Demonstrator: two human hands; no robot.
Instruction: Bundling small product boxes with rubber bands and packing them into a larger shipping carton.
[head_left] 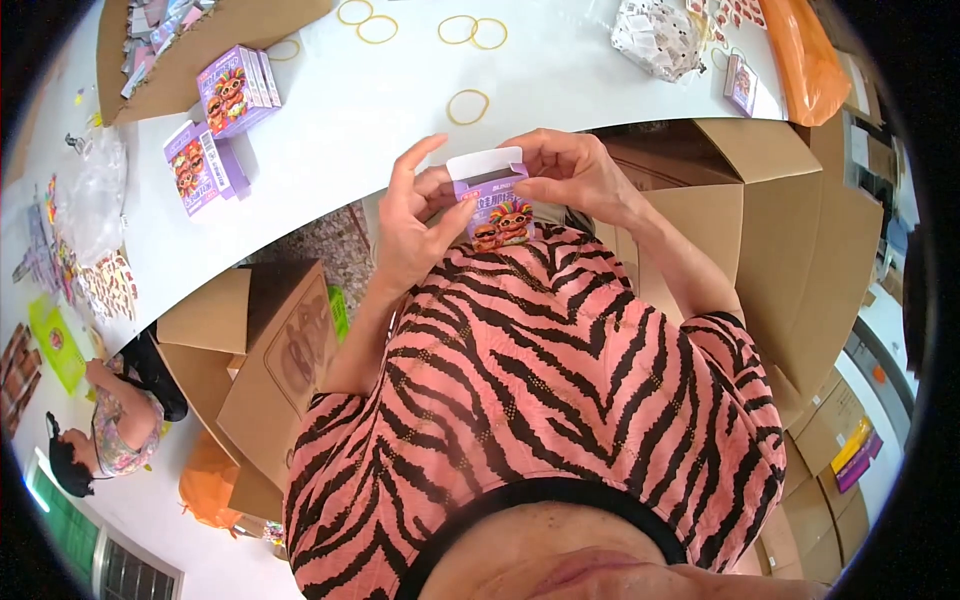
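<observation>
A small purple carton with cartoon figures on its front is held upright between my two hands, close to my body at the table's near edge. Its white top flap stands up and the top is open. My left hand grips the left side, thumb on the front and index finger raised. My right hand pinches the right upper edge, thumb on the front. Whatever lies inside the carton cannot be made out. Beyond the hands, a yellow rubber band lies on the white table.
Purple cartons stand at the left beside a flattened one and a torn cardboard box. More rubber bands lie farther back. Plastic bags sit at the far right. Large cardboard boxes flank me; another person is at left.
</observation>
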